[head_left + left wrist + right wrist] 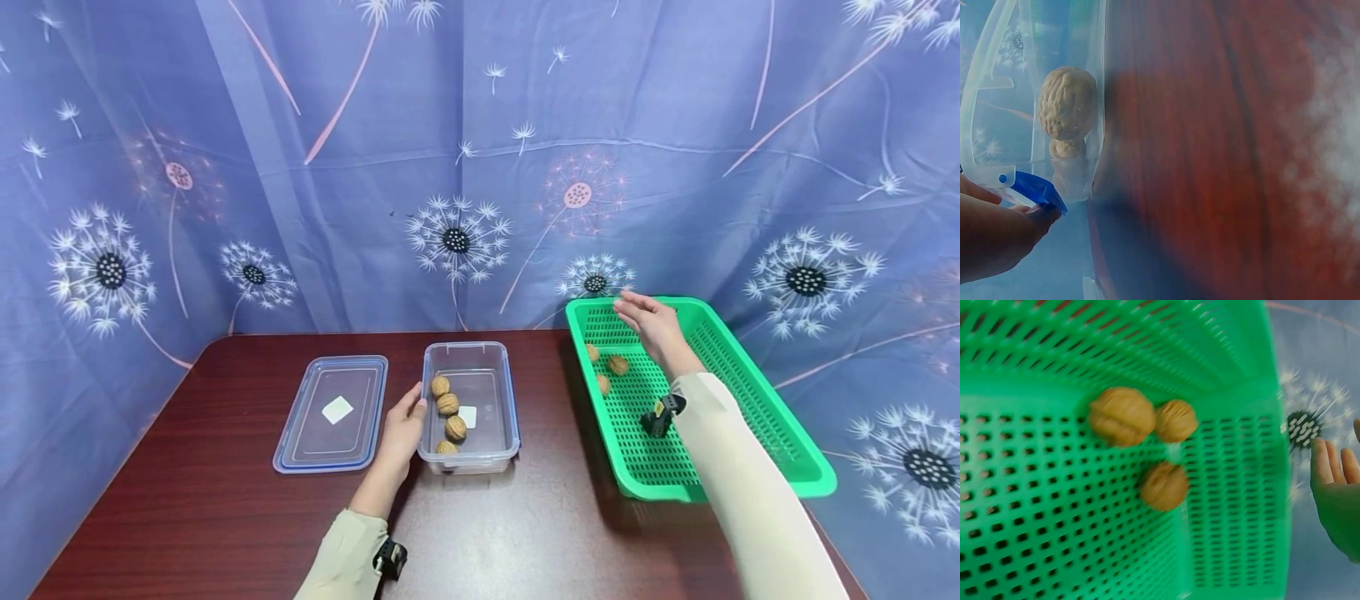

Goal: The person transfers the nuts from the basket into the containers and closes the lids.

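Gripping the box (468,458) at nine o'clock: left hand (403,433). Straight-fingered right hand (658,332) hovers at twelve o'clock over the basket (648,458).

Box (487,387) sits between lid (330,435), left, and basket (628,425), right.

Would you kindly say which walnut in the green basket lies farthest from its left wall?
The rightmost walnut in the basket; the other two walnuts sit beside its left wall.
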